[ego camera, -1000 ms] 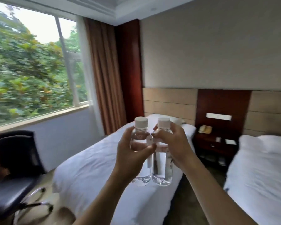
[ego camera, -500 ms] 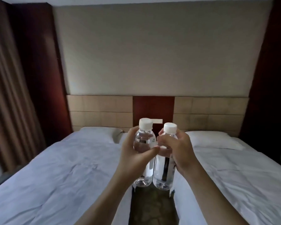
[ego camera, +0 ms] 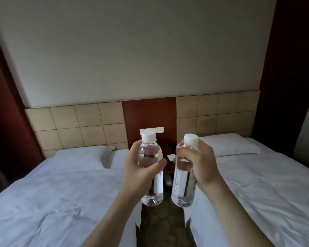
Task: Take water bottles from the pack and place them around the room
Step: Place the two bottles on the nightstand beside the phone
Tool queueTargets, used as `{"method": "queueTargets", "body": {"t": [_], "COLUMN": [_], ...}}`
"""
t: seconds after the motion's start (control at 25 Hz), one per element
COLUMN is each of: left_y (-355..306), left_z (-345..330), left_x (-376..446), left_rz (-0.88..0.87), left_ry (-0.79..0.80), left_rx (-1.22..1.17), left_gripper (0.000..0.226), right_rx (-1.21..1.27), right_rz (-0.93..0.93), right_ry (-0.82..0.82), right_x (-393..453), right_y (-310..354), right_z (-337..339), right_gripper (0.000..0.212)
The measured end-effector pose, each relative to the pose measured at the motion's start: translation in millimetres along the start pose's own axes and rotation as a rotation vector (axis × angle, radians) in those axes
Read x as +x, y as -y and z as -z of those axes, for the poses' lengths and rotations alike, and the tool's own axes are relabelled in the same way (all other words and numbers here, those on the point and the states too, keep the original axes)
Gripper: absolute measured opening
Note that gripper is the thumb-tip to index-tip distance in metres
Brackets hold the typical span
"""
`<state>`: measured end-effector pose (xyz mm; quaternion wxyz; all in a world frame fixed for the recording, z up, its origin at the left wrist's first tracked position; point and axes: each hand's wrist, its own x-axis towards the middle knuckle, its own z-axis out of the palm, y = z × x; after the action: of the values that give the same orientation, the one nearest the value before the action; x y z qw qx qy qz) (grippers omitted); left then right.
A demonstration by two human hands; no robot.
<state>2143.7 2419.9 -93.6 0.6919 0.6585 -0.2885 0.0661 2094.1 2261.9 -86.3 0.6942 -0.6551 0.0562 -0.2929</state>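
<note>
Two bottles up in front of the camera, one in each hand. The left hand [ego camera: 141, 172] is wrapped around the left bottle [ego camera: 151, 168], thumb across the front of it at mid-height, fingers curled behind, a firm grasp. The bottle stands upright in that grip, clear, filled nearly to the neck, its white cap [ego camera: 148, 136] rising above the hand and its base hanging below the palm.

Over to the right hand [ego camera: 198, 166], and it is clamped on the right bottle [ego camera: 184, 180], fingers folded over the shoulder just under the cap [ego camera: 190, 139]. This bottle leans a little, its top tipped toward the right hand's side, its base swinging in toward the other bottle. The two bottles are near each other but apart, a narrow gap showing between them from cap to base.

Beyond the left hand lies a white bed [ego camera: 61, 193] with a pillow [ego camera: 82, 160] at its head; beyond the right hand, a second white bed [ego camera: 260, 189] with its own pillow [ego camera: 228, 144]. Directly past the bottles, between both hands, runs the dark floor gap and a red-brown wooden panel [ego camera: 149, 114] with a white switch strip [ego camera: 158, 129] just above the left cap. A tan padded headboard [ego camera: 75, 127] spans behind the beds.
</note>
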Motion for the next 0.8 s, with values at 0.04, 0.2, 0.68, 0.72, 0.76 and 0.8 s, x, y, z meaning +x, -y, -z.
{"method": "queueTargets", "body": {"t": [0.04, 0.2, 0.68, 0.72, 0.76, 0.8], "left_y": [14, 58, 230, 249, 270, 287], "left_z": [-5, -22, -37, -37, -36, -36], "left_x": [24, 125, 392, 418, 448, 478], "left_rz": [0.002, -0.005, 0.01, 0.014, 0.026, 0.042], "left_ry": [-0.001, -0.022, -0.073, -0.078, -0.078, -0.074], "left_rx": [0.025, 0.099, 0.05, 0.044, 0.04, 0.041], "left_gripper": [0.039, 0.042, 0.046, 0.046, 0.046, 0.047], "right_rx": [0.01, 0.033, -0.022, -0.029, -0.034, -0.037], "right_rz": [0.009, 0.026, 0.032, 0.035, 0.034, 0.026], "right_ry": [-0.006, 0.071, 0.131, 0.116, 0.098, 0.081], "right_x": [29, 148, 453, 481, 513, 543], "right_y": [-11, -35, -153, -165, -178, -187], "right_z": [2, -3, -44, -48, -53, -57], "right_gripper": [0.018, 0.011, 0.012, 0.01, 0.01, 0.011]}}
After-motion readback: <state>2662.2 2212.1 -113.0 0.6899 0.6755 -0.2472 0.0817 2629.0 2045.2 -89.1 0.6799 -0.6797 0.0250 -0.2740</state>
